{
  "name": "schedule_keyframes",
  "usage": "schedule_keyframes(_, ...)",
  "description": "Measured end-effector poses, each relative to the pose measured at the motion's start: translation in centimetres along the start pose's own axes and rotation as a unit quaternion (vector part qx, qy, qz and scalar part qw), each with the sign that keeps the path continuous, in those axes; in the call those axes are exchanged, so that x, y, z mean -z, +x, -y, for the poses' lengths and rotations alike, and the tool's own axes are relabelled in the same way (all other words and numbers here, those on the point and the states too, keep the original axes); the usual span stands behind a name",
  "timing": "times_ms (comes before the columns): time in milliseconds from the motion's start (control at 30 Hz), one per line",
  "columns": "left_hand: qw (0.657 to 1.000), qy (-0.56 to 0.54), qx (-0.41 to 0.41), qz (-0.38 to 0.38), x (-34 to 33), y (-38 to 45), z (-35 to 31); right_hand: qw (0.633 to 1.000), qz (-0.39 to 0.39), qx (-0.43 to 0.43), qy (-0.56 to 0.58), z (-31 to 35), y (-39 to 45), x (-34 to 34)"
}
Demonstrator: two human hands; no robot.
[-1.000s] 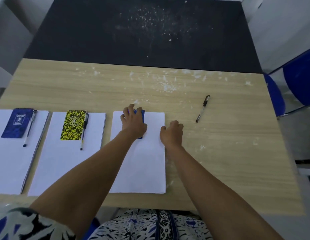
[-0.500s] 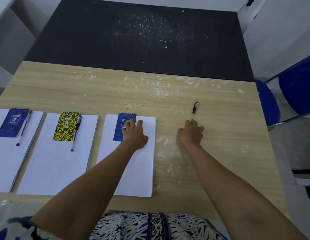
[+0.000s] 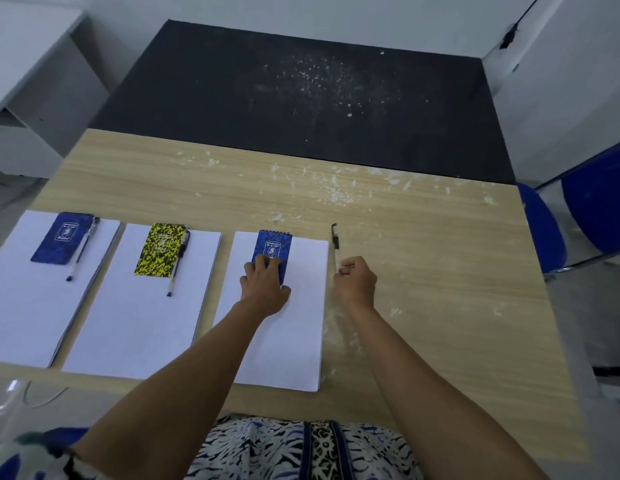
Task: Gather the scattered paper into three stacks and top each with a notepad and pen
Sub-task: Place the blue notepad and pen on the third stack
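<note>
Three white paper stacks lie side by side on the wooden table. The left stack (image 3: 31, 306) carries a blue notepad (image 3: 61, 239) and a pen (image 3: 80, 251). The middle stack (image 3: 128, 320) carries a yellow-black notepad (image 3: 158, 251) and a pen (image 3: 177, 265). On the right stack (image 3: 287, 334) lies a blue spiral notepad (image 3: 274, 247), with my left hand (image 3: 265, 284) resting flat on its lower part. My right hand (image 3: 357, 280) pinches the lower end of a black-capped pen (image 3: 335, 245), just right of that stack's edge.
White flecks are scattered over the table (image 3: 440, 289) behind and to the right of the stacks. A black surface (image 3: 301, 98) adjoins the far edge. Blue chairs (image 3: 595, 209) stand at the right. A white cabinet (image 3: 28, 81) is at far left.
My right hand reached right to the lone pen, took hold of it and brought it back left beside the right stack. My left hand slid down the blue spiral notepad, uncovering its top.
</note>
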State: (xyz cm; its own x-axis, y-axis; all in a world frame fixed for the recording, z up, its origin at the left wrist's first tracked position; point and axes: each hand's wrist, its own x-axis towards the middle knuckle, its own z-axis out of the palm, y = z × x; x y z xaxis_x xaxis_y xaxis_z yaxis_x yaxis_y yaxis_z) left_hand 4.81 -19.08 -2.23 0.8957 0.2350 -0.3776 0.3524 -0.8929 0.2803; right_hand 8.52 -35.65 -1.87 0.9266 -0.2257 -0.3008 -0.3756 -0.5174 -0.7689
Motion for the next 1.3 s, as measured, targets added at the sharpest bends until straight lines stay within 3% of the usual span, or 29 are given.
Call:
schedule_keyframes(367,0.998,0.005,-0.038,0.042,0.4,-1.0,2.2,0.988,0.141,0.011,-0.067,0.5,-4.4,-4.2)
schedule_keyframes(900,0.996,0.004,-0.062,0.067,0.0,-1.4,2.9,0.986,0.142,0.021,-0.081,0.5,-5.3,-6.0)
schedule_keyframes(1100,0.996,0.005,-0.061,0.069,0.3,-1.2,2.9,0.982,0.175,0.026,-0.072,0.4,-5.3,-5.6)
schedule_keyframes(1300,0.996,-0.021,-0.083,0.000,0.4,-0.7,2.1,0.989,0.137,0.003,-0.055,-0.5,-5.3,-3.6)
